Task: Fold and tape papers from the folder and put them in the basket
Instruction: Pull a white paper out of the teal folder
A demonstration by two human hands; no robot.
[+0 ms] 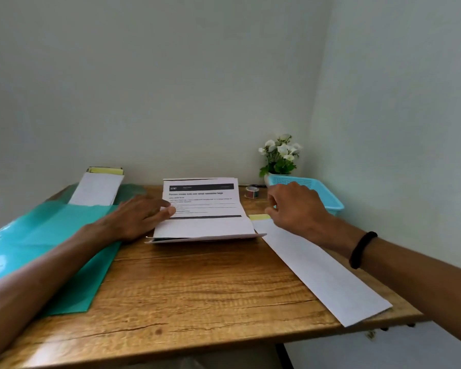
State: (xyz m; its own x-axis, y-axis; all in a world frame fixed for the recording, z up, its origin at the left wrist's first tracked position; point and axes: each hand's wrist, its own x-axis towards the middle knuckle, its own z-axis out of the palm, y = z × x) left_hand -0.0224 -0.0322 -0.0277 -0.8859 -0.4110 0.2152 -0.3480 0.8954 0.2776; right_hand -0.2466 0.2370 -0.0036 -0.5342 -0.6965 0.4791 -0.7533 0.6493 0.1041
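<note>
Mid-fold, the left hand (136, 214) presses flat fingers on the printed paper (202, 209) at table centre, while the right hand (296, 206), loosely curled and empty, hovers near the far-right tape roll (252, 192), likely needed next.

We sit at a wooden table (197, 283) pushed into a corner where two plain pale walls (144, 89) meet, its grain running left to right with a crack along the near part. At the far right corner of the tabletop stands a pot of white flowers (279, 155), and soft even light falls over everything.
</note>
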